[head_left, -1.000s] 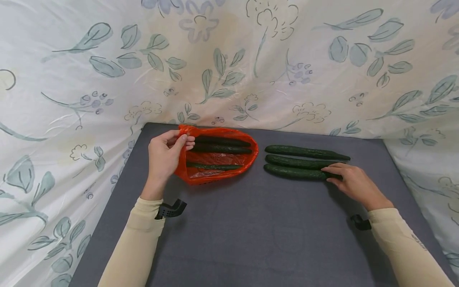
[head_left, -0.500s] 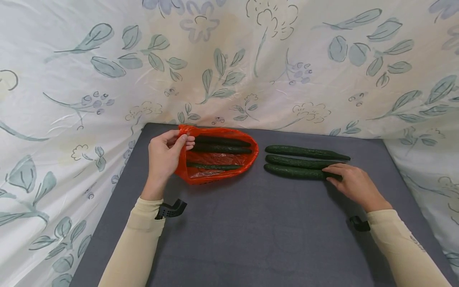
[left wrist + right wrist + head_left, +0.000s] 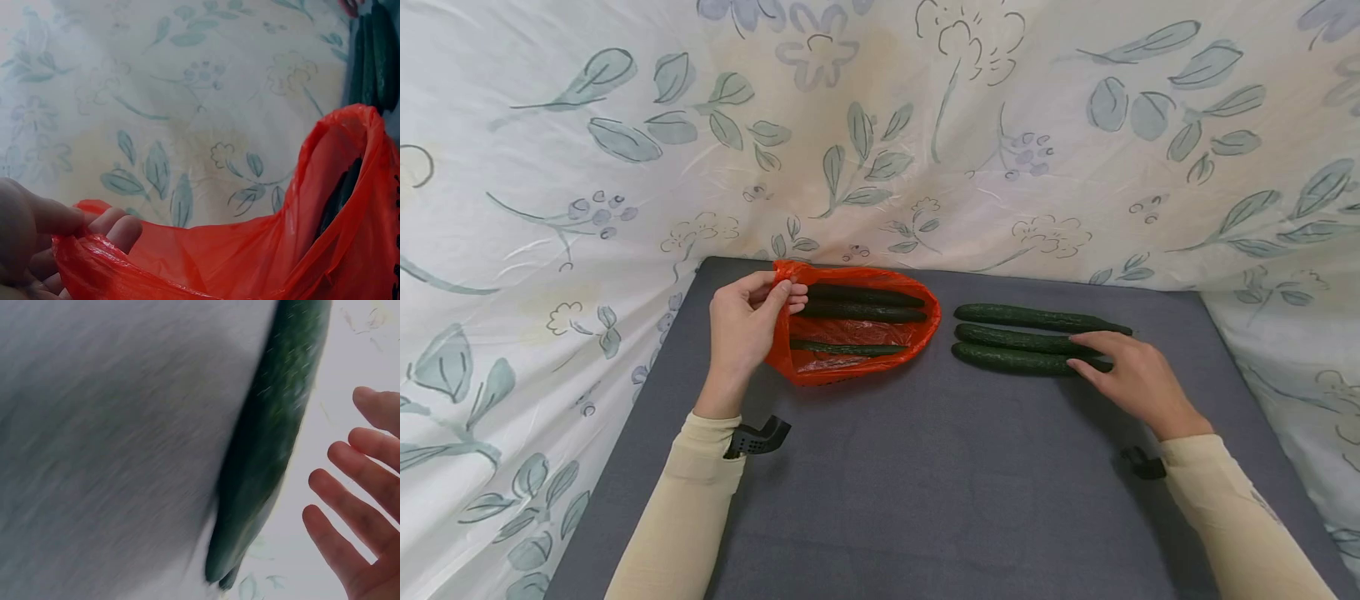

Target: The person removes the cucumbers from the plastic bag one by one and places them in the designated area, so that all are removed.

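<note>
My left hand (image 3: 747, 323) pinches the left rim of a red plastic bag (image 3: 808, 372), and the bag's mouth gapes toward the right. Three dark green cucumbers (image 3: 865, 312) lie inside the bag. To its right, three more cucumbers (image 3: 1037, 316) lie side by side on the table. Over the right ends of the nearer two, my right hand (image 3: 1138, 379) is spread, thumb by the nearest cucumber (image 3: 1015, 358). The right wrist view shows the fingers (image 3: 356, 515) straight and apart beside a cucumber (image 3: 269, 419), holding nothing.
A dark grey cloth (image 3: 910, 475) covers the table. Floral-printed sheeting (image 3: 880, 167) rises behind the table and on both sides. Each wrist wears a black strap, such as the left strap (image 3: 757, 437).
My right hand has loosened from the nearest cucumber's right end; its thumb and fingers have spread apart and shifted slightly left. The left hand and the bag have stayed put.
</note>
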Available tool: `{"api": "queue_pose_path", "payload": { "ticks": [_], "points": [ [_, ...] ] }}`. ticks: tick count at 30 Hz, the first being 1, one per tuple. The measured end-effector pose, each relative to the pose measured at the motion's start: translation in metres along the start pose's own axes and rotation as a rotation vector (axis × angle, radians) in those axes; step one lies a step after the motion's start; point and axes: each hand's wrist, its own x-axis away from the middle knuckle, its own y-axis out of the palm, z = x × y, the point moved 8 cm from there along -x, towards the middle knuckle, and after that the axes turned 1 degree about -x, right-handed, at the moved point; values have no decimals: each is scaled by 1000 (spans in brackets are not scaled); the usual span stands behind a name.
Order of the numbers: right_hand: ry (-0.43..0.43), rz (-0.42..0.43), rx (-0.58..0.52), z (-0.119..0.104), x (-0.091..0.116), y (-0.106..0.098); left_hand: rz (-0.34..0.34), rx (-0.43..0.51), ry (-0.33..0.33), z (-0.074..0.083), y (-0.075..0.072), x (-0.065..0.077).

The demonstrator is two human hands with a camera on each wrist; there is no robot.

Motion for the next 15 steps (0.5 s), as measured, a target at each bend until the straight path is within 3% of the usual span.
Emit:
{"api": "queue_pose_path", "payload": {
  "ticks": [7,15],
  "points": [
    [15,5,-118,-27,-24,3,-6,16,-8,1,2,0],
    [-104,28,-178,-64,-58,6,-16,22,-18,2,5,0]
  ]
}}
